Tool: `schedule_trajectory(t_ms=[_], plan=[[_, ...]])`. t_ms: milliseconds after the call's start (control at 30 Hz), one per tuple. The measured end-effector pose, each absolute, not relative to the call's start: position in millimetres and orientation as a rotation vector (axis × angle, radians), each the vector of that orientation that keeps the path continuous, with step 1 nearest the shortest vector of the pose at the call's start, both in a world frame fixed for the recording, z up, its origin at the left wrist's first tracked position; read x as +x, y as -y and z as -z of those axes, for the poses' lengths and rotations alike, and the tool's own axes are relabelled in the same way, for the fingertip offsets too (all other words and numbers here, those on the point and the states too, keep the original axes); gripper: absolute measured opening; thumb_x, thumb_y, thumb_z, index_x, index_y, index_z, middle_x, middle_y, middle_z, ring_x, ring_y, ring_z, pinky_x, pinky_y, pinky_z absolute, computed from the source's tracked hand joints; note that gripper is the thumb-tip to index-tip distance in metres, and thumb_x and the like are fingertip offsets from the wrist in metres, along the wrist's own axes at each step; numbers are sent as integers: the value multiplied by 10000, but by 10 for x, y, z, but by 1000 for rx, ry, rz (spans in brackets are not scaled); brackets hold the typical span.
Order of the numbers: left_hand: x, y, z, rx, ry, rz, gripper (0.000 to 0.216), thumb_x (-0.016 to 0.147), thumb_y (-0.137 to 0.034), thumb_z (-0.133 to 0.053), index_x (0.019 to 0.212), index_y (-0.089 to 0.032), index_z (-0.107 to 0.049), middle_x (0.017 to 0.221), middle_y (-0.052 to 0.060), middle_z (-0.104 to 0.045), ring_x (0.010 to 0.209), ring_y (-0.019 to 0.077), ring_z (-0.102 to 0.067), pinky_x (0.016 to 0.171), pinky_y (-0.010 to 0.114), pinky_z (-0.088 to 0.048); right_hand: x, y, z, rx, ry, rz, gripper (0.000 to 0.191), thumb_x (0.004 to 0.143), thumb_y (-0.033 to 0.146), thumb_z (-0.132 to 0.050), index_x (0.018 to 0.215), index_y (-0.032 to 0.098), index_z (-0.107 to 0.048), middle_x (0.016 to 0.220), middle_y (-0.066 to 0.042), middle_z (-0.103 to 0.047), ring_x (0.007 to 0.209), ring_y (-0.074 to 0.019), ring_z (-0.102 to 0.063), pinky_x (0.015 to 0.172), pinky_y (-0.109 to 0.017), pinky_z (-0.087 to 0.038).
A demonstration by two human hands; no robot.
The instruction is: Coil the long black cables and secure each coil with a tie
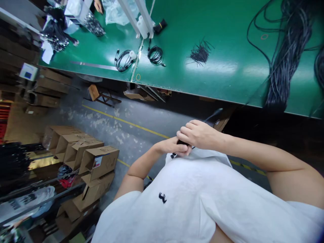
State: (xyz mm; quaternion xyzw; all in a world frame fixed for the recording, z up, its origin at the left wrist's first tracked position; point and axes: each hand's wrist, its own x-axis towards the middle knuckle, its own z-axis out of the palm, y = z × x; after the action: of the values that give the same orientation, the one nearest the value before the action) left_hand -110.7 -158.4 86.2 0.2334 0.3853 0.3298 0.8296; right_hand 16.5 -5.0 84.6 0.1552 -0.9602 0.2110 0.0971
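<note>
In front of my white shirt, my left hand [174, 146] is closed round a small bundle of black cable [182, 142]. A black connector end [173, 156] pokes out below the fingers. My right hand [194, 132] lies against the left one, its fingers curled over the top of the same bundle. A thin dark strand shows below it. Most of the bundle is hidden by the fingers. Both hands are in the air, short of the green table [177, 79].
Two coiled black cables [155, 55] lie near the table seam, with a heap of short black ties [200, 53] to their right. A thick hank of black cables [290, 64] hangs to the front edge. Open cardboard boxes [101, 162] stand at left. Another person's hand [98, 5] shows top left.
</note>
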Motion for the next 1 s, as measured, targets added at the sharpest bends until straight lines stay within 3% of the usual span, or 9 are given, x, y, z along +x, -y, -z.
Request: schedule_trajectory(t_ms=[133, 233, 300, 400, 500, 633, 767, 867, 1000], plan=[[-1160, 1824, -902, 477, -904, -761, 562, 751, -695, -664, 750, -133, -646, 505, -18, -464, 431, 73, -371, 461, 244, -314, 162, 75, -651, 205, 2849, -946, 258, 983, 132, -361, 1018, 157, -615, 827, -60, -619, 724, -150, -492, 621, -289, -255], [-1163, 1853, -869, 425, -884, -849, 705, 695, -790, -630, 875, -110, -672, 537, 22, -552, 469, 111, -486, 484, 249, -384, 166, 102, -607, 156, 2953, -937, 242, 980, 140, -374, 961, 149, -615, 803, -74, -609, 704, -155, -482, 605, -294, -232], [-1148, 1798, -842, 349, -858, -884, 699, 676, -763, -677, 925, -110, -655, 564, 21, -566, 480, 115, -511, 469, 238, -396, 142, 85, -632, 210, 2997, -912, 237, 975, 161, -391, 903, 151, -616, 783, -79, -607, 688, -162, -483, 601, -301, -232], [-1125, 1680, -812, 199, -858, -976, 549, 715, -637, -747, 869, -130, -602, 493, -87, -380, 379, 34, -320, 381, 165, -260, 78, -13, -623, 147, 2925, -1094, 207, 939, 192, -434, 933, 163, -639, 851, -79, -653, 750, -167, -547, 609, -282, -277], [-1131, 1607, -796, 110, -933, -1153, 472, 791, -586, -706, 785, -139, -554, 481, -127, -231, 362, 4, -168, 358, 137, -141, 21, -96, -514, -145, 2740, -1396, 217, 888, 257, -496, 1019, 179, -650, 934, -62, -688, 792, -161, -588, 652, -256, -352], [-1208, 1631, -747, 33, -988, -1157, 399, 822, -497, -716, 796, -130, -560, 485, -120, -256, 367, 9, -197, 362, 140, -180, -17, -55, -373, -414, 2620, -1569, 216, 853, 318, -518, 959, 187, -653, 785, -26, -659, 648, -134, -529, 625, -245, -368], [-1301, 1673, -638, -15, -1097, -1191, 356, 807, -415, -760, 782, -127, -553, 520, -104, -323, 401, 2, -281, 398, 116, -224, -67, 38, -283, -481, 2579, -1579, 231, 831, 363, -570, 943, 181, -657, 805, -37, -663, 681, -142, -534, 635, -250, -368], [-1331, 1635, -571, -130, -1170, -1337, 359, 876, -424, -681, 735, -140, -513, 511, -120, -235, 375, -4, -203, 381, 112, -173, -129, 97, -174, -679, 2392, -1749, 292, 801, 420, -626, 969, 181, -644, 794, -18, -649, 672, -138, -538, 636, -254, -401], [-1339, 1557, -525, -211, -1064, -1376, 408, 941, -498, -556, 770, -128, -553, 511, -123, -184, 361, 5, -160, 363, 120, -174, -164, 183, -18, -1028, 2174, -1885, 304, 815, 491, -610, 817, 189, -567, 623, 27, -536, 524, -118, -493, 544, -254, -386]])
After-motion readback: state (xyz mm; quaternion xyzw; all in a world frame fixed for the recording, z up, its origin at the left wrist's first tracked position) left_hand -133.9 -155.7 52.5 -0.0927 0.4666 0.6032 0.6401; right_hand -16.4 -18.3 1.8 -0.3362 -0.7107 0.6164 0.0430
